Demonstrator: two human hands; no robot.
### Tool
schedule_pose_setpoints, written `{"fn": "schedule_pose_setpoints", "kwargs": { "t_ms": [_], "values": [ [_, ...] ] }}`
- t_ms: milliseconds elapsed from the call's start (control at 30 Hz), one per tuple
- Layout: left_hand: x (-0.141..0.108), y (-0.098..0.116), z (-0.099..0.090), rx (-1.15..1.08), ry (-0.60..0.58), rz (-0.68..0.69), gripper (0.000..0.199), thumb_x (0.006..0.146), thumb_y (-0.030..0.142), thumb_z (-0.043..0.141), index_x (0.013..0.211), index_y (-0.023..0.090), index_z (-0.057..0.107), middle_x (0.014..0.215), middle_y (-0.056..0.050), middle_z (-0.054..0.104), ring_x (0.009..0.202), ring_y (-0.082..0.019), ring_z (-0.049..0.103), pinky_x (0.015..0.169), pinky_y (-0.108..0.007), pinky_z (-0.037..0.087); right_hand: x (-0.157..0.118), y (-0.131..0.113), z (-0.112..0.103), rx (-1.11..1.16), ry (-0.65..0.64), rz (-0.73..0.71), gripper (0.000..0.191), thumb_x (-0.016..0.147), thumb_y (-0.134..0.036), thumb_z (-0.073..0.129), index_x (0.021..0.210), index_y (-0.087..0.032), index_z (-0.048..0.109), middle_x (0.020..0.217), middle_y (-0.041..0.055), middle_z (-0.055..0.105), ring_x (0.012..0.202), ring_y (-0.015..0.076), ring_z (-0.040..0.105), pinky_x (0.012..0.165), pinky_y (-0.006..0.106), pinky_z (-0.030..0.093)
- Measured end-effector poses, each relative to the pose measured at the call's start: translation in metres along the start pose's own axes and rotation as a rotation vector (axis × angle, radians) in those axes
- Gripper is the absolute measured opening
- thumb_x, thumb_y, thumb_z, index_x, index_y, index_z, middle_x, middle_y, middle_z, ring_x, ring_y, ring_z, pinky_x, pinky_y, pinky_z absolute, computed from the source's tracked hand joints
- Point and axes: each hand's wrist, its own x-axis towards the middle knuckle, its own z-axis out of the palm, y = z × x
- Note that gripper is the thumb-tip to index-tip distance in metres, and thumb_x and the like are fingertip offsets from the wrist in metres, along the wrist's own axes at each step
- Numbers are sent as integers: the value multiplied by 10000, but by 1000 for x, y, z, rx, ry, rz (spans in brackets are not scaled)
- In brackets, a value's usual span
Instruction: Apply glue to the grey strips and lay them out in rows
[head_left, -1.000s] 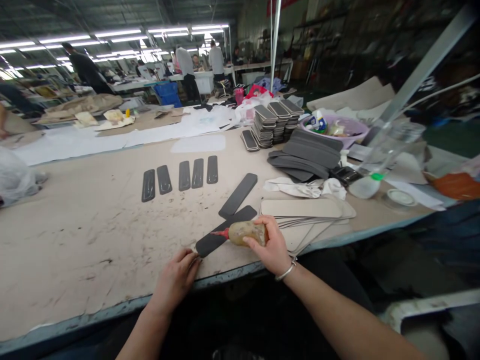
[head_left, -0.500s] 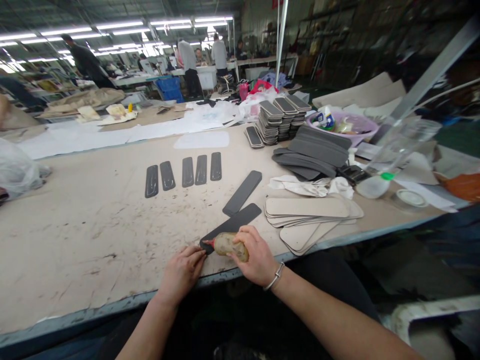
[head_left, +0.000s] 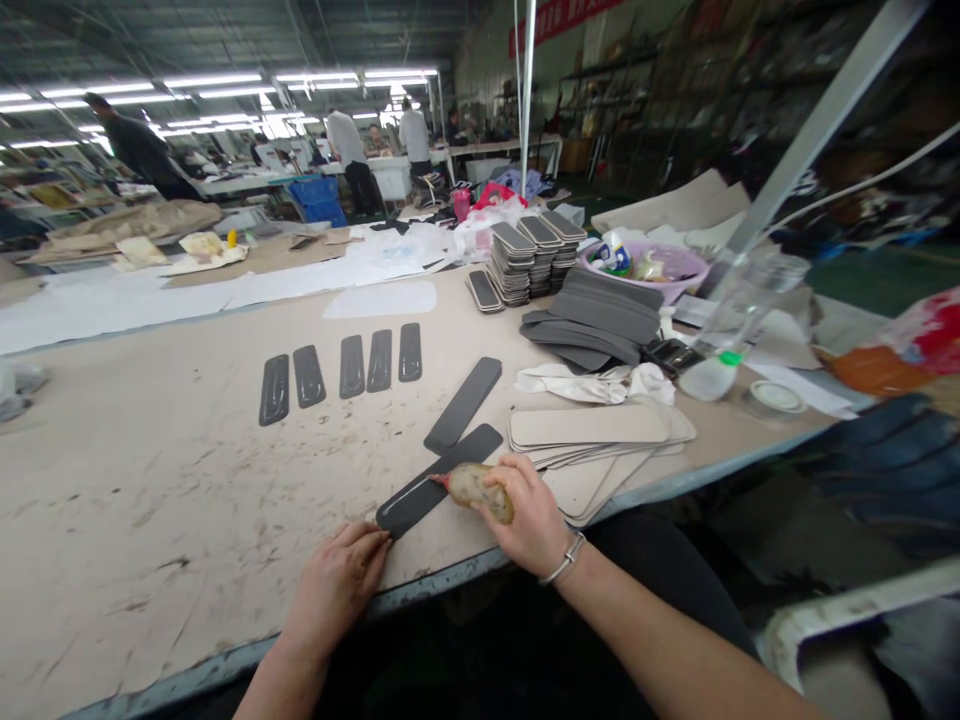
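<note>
My right hand [head_left: 531, 515] is wrapped round a cloudy, yellowish glue squeeze bottle [head_left: 478, 490], tipped on its side with the red nozzle pointing left. The nozzle tip is over the middle of a dark grey strip [head_left: 420, 503] with rounded ends. A shiny wet line runs along the strip from its near end up to the nozzle. At that near end, my left hand [head_left: 343, 572] pinches the strip's edge, fingers together. Just beyond lies a second dark grey strip [head_left: 463, 405], its lower end close to the first one.
Several shorter dark pieces with glossy outlines [head_left: 352, 367] lie in a row further left. To the right are beige strips [head_left: 589, 427], a white cloth [head_left: 577, 382], a dark grey strip pile [head_left: 592, 315], stacked pieces [head_left: 512, 265] and a purple basin [head_left: 686, 285]. People stand far behind.
The bottle nozzle has moved from the strip's near end up to its middle, leaving a shiny line behind. My left hand stays at the near end. The whole view has shifted slightly.
</note>
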Motion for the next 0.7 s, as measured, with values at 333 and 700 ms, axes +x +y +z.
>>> {"fn": "schedule_pose_setpoints", "kwargs": {
  "t_ms": [333, 700],
  "values": [
    [3, 0, 0, -22, 43, -1, 283, 866, 339, 443, 859, 220, 699, 933, -39, 672, 823, -162, 642, 755, -265, 527, 9, 31, -29, -192, 177, 113, 315, 736, -161, 634, 1015, -218, 500, 1051, 93, 461, 1034, 250, 498, 910, 404, 460],
    [3, 4, -3, -40, 25, -8, 285, 876, 325, 436, 858, 209, 695, 903, -39, 668, 796, -151, 635, 730, -259, 525, 6, 2, -12, -10, 175, 39, 330, 732, -191, 644, 1011, -225, 471, 1015, 79, 494, 1031, 255, 475, 883, 447, 439]
  ]
}}
